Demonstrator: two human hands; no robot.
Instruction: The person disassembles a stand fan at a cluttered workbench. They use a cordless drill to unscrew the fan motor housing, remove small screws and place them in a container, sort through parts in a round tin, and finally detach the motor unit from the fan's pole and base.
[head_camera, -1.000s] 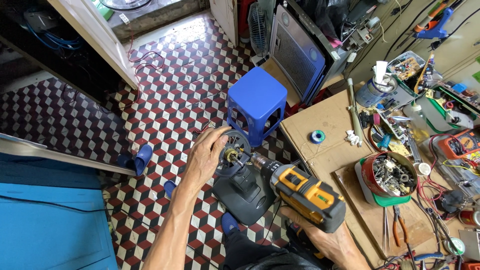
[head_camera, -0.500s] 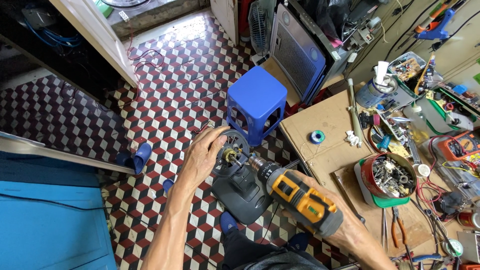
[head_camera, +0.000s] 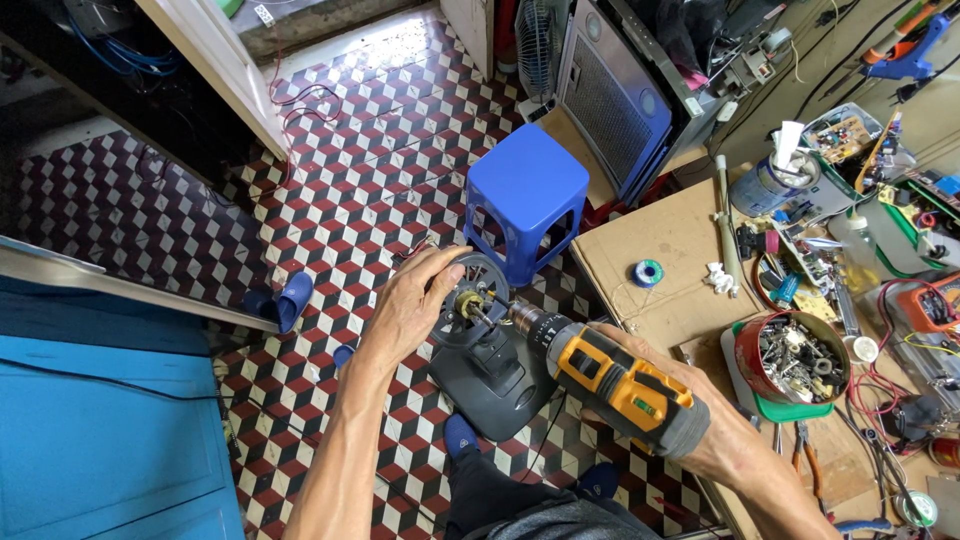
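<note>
Just below the middle of the frame, the left hand (head_camera: 410, 310) cups the round dark motor housing with a brass-coloured centre (head_camera: 470, 300), which sits on top of a dark grey plastic stand base (head_camera: 495, 380) resting on the chequered red, black and white tiled floor (head_camera: 350, 150). The fingers (head_camera: 440, 262) are curled over the upper rim of the housing and the thumb lies along its lower left edge, so the round part sits in the crook between them, pinched at its rim.

The right hand (head_camera: 700, 440), in the lower right, is wrapped tight round the grip of a yellow and black cordless drill (head_camera: 610, 375); its fingers are mostly hidden behind the tool (only the knuckles and wrist show). The drill's chuck points left and up, its bit meeting the brass centre of the housing.

Just above the housing stands a blue plastic stool (head_camera: 528, 195). To the right, a cardboard-covered workbench (head_camera: 660, 240) carries a small spool of wire (head_camera: 648, 272) and a red round tin full of screws (head_camera: 795, 358).
</note>
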